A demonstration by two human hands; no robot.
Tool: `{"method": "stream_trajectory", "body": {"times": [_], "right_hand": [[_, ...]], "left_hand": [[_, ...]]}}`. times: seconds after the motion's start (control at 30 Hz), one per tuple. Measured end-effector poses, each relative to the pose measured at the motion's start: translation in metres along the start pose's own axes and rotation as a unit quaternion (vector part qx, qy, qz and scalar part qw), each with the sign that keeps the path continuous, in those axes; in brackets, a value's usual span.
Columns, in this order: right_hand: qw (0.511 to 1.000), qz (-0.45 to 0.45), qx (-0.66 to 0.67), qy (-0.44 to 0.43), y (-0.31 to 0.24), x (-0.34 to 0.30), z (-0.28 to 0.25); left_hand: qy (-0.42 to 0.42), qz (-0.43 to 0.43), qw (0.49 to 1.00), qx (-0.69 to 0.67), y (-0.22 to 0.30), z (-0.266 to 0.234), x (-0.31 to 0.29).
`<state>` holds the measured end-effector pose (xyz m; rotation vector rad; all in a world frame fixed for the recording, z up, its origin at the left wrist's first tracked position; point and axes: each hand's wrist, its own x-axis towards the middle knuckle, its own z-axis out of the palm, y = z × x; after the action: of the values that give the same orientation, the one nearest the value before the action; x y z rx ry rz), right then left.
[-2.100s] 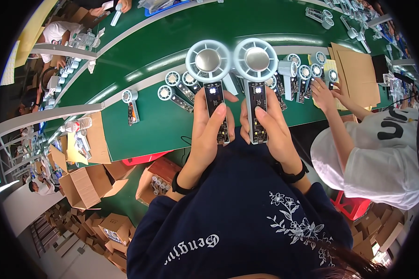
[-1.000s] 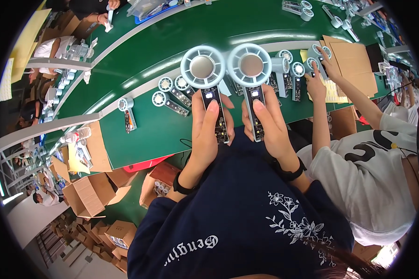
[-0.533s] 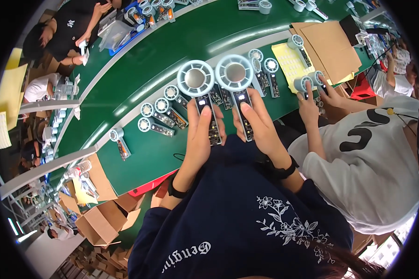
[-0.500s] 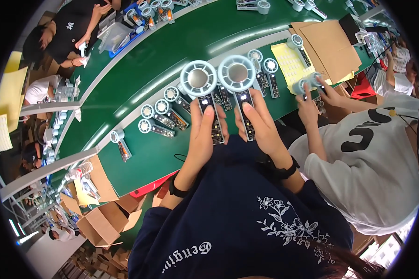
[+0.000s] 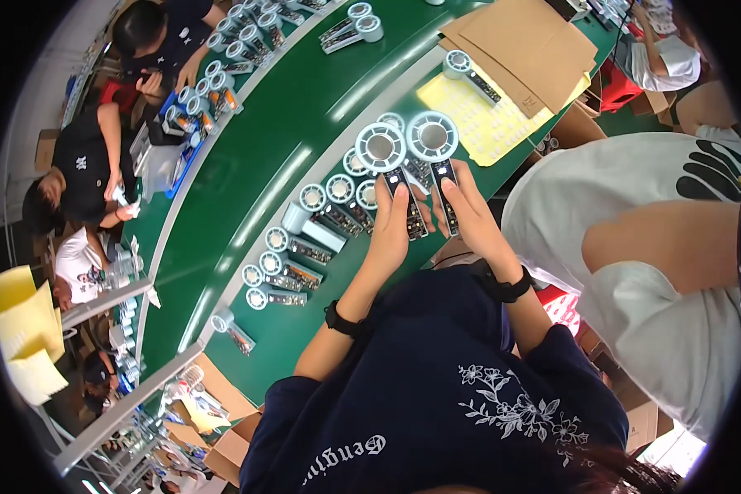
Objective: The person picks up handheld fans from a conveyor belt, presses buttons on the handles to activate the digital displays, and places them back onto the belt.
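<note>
Both hands are full here, one handheld fan each, around the middle of the frame. The left hand [image 5: 393, 221] has its fingers [image 5: 399, 202] clamped around the handle of the left-hand fan [image 5: 380, 146], thumb lying on the bare circuit board. Same deal with the right hand [image 5: 472, 212]: fingers wrapped on the handle of the right-hand fan [image 5: 432, 136], thumb on the board side.

Both round heads point toward the top of the frame, handles running down toward the wearer. The left-hand one's long axis leans to the upper left; the right-hand one leans that way too, but stands a bit steeper. The heads are side by side, so close I can't tell if they touch. A small white light shows on each board.

Down to the left, a row of light blue fans [image 5: 311, 251] lies on the green desk [image 5: 270, 339]. Further up right there's a yellow sheet [image 5: 461, 115] with another fan [image 5: 458, 63] on it, next to some cardboard sheets [image 5: 527, 49].
</note>
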<state>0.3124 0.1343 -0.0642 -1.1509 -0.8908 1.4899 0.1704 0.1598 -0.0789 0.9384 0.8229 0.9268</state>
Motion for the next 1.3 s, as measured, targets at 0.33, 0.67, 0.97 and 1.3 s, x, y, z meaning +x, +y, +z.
{"method": "stream_trajectory", "body": {"times": [0.33, 0.67, 0.97, 1.3], "right_hand": [[0.996, 0.07, -0.02, 0.06, 0.059, 0.053, -0.081], [0.863, -0.046, -0.504, 0.003, 0.103, 0.116, -0.166], [0.961, -0.135, -0.24, -0.011, -0.011, 0.278, -0.191], [0.576, -0.048, -0.797, 0.173, 0.001, 0.476, -0.294]], "left_hand": [[0.014, -0.118, 0.993, 0.02, -0.113, 0.013, 0.094], [0.182, -0.21, 0.961, -0.008, -0.151, 0.061, 0.124], [-0.057, -0.158, 0.974, -0.154, -0.03, 0.024, -0.016], [0.605, -0.142, 0.689, 0.374, -0.073, -0.169, -0.267]]}}
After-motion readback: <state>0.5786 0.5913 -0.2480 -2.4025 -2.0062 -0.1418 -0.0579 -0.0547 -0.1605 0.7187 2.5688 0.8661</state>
